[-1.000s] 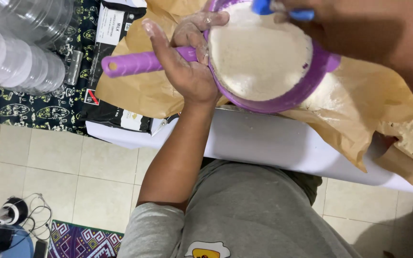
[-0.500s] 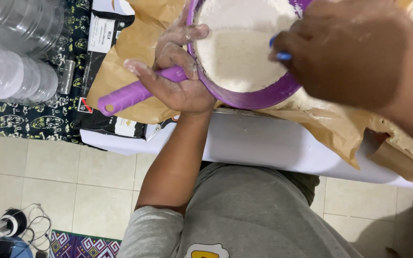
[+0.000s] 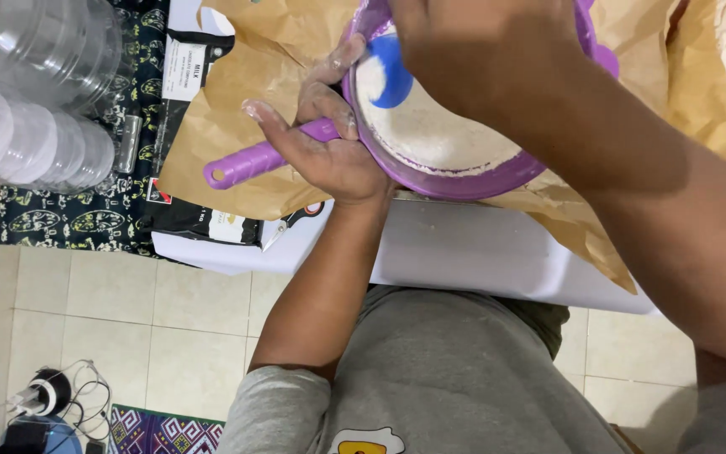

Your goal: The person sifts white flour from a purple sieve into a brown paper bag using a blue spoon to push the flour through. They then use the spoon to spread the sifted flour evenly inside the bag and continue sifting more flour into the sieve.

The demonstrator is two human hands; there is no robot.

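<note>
A purple sieve (image 3: 455,172) full of white flour (image 3: 438,134) is held over brown paper (image 3: 237,134) on a white table. My left hand (image 3: 329,143), dusted with flour, grips the sieve's purple handle (image 3: 253,161) where it meets the rim. My right hand (image 3: 489,50) is over the sieve and holds a blue scoop (image 3: 392,71), whose rounded end rests in the flour; most of the scoop is hidden under the hand.
Stacked clear plastic containers (image 3: 35,101) stand at the left on a black patterned cloth (image 3: 68,219). A black packet (image 3: 203,220) lies under the paper's left edge. The white table edge (image 3: 464,252) is close to my body. Tiled floor, cables and a patterned mat lie below.
The sieve and my left hand have shifted lower and to the right in view. My right hand has come down over the sieve, and the blue scoop now sits in the flour.
</note>
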